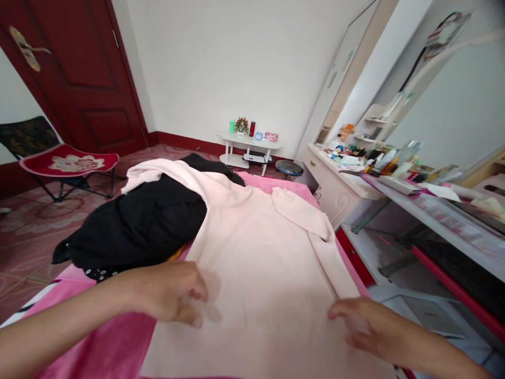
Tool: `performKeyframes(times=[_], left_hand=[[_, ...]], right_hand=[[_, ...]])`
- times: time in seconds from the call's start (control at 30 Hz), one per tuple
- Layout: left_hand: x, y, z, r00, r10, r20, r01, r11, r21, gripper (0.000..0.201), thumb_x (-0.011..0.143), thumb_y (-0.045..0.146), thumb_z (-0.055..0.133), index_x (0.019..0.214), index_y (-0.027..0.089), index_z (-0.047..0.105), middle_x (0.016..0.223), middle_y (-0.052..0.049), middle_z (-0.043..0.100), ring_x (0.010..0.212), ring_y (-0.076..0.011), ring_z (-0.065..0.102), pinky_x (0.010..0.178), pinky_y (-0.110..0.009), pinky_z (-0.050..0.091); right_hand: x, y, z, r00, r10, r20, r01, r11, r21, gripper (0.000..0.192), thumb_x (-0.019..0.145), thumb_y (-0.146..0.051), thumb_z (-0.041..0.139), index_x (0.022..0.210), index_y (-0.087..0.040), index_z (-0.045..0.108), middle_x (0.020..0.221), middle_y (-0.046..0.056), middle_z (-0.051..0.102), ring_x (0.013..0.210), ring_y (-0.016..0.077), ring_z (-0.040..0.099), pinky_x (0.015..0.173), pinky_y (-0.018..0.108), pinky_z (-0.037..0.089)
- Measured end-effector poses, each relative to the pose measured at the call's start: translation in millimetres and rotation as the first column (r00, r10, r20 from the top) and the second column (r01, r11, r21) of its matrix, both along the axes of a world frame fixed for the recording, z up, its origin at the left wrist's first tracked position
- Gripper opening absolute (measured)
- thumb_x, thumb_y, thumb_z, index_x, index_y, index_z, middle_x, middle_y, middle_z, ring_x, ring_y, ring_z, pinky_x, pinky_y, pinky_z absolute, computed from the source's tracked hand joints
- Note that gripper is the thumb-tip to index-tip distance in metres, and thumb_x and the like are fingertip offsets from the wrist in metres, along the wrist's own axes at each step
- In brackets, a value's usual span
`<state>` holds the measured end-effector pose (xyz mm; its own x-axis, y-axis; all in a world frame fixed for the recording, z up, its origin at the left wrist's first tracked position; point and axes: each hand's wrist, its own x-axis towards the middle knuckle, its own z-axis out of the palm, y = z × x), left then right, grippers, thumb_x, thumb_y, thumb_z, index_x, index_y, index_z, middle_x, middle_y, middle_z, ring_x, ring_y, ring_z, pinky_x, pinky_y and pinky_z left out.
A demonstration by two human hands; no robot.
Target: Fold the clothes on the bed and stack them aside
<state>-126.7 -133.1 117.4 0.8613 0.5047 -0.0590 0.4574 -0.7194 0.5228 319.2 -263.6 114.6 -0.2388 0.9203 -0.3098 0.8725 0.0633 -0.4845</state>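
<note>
The pale pink sweater (260,263) is lying spread on the pink bed cover (114,347), its length running away from the person, with the left hand (173,292) seemingly half-curled on its near-left edge and the right hand (361,321) resting flat, gripping nothing, at its near-right edge.

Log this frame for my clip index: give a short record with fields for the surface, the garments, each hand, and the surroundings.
surface: pink bed cover
spread garment: pale pink long-sleeved knit top, lying flat
other garment: black fabric heap, left of the top, under one sleeve
left hand: fingers curled, on the top's left edge
right hand: flat, on the top's right edge
surroundings: dark red wooden door, red folding chair, small white table, cluttered white dresser
</note>
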Motion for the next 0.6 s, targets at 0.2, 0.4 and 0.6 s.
performKeyframes(times=[0.2, 0.4, 0.6], left_hand=[[117.2, 106.6, -30.6, 0.965, 0.151, 0.215, -0.168, 0.984, 0.063, 0.045, 0.092, 0.035, 0.037, 0.132, 0.019, 0.048, 0.138, -0.008, 0.049, 0.126, -0.0209, 0.046, 0.109, -0.035, 0.032], [174.9, 225.3, -70.9, 0.863, 0.498, 0.087, -0.5, 0.866, 0.0, 0.052, 0.095, 0.034, 0.026, 0.141, 0.01, 0.033, 0.149, -0.012, 0.032, 0.137, -0.0181, 0.031, 0.113, -0.029, 0.024], [205.3, 288.3, -103.4, 0.799, 0.597, 0.071, -0.6, 0.798, 0.052, 0.057, 0.094, 0.035, 0.028, 0.14, 0.002, 0.027, 0.151, -0.021, 0.023, 0.14, -0.0254, 0.021, 0.114, -0.039, 0.018]], right_hand=[[-80.1, 135.6, -54.7, 0.976, 0.107, -0.191, -0.051, 0.959, 0.278, 0.062, 0.085, -0.049, 0.052, 0.139, -0.023, 0.04, 0.15, 0.009, 0.031, 0.136, 0.0245, 0.031, 0.113, 0.044, 0.024], [-63.9, 244.4, -104.7, 0.998, -0.032, -0.046, 0.048, 0.913, 0.404, 0.063, 0.092, -0.054, 0.033, 0.145, -0.019, 0.028, 0.153, 0.009, 0.024, 0.141, 0.0233, 0.02, 0.114, 0.048, 0.014], [12.8, 303.5, -114.4, 0.914, -0.308, 0.264, 0.122, 0.83, 0.545, 0.057, 0.095, -0.044, 0.028, 0.144, -0.015, 0.03, 0.151, 0.01, 0.029, 0.139, 0.0229, 0.023, 0.113, 0.041, 0.017]])
